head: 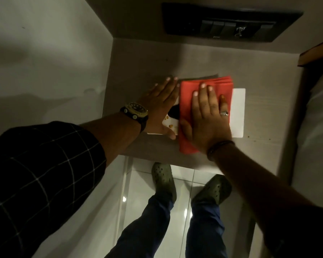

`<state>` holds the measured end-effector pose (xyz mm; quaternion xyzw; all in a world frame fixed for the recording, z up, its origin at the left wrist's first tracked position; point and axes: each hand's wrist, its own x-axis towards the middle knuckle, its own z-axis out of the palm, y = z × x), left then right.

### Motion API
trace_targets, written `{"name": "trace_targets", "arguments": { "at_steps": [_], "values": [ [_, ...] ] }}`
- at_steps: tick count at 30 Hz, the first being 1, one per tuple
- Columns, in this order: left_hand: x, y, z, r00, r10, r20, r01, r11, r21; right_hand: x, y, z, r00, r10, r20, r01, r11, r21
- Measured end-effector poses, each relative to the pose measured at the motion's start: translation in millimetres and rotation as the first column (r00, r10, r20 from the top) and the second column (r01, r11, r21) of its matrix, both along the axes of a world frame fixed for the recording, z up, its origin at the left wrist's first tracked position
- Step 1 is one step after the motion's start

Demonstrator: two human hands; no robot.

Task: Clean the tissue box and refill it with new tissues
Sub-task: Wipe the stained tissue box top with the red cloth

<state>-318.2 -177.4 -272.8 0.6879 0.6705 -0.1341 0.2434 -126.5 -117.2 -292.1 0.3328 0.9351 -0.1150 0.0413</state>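
A white tissue box (238,112) lies flat on a small grey bedside table (138,58). A folded red cloth (186,101) covers most of its top. My right hand (207,116) presses flat on the cloth with straight fingers. My left hand (160,105), with a watch on the wrist, rests open against the box's left side, fingers straight. Between the hands a strip of the box's top shows, with a dark opening (174,113) and small orange marks. The rest of the box top is hidden.
A dark switch panel (229,23) is on the wall behind the table. A bed with white sheets (317,118) and a wooden frame stands at the right. A pale wall is at the left. My legs and green clogs (163,181) stand on glossy white floor tiles.
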Motion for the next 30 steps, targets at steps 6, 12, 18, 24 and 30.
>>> {"name": "trace_targets", "arguments": {
  "at_steps": [6,12,18,24,30],
  "values": [
    [-1,0,1,1.0,0.002,0.005,-0.002,1.0,0.011,26,38,-1,0.963,0.266,0.048,-0.267,0.963,0.024],
    [5,-2,3,1.0,0.018,0.011,-0.018,0.999,0.036,25,12,-2,0.95,-0.312,-0.005,0.312,0.949,0.033],
    [0,-1,2,1.0,0.012,0.015,-0.013,0.997,0.079,-3,-11,-2,0.784,-0.62,0.001,0.62,0.783,0.046],
    [-5,-5,1,0.998,-0.014,0.059,0.01,0.997,0.079,-11,-17,-5,0.977,-0.212,0.01,0.212,0.976,0.047],
    [6,-3,10,0.995,0.038,0.087,-0.049,0.991,0.128,5,-5,9,0.974,-0.174,-0.148,0.159,0.981,-0.108]
  ]
}}
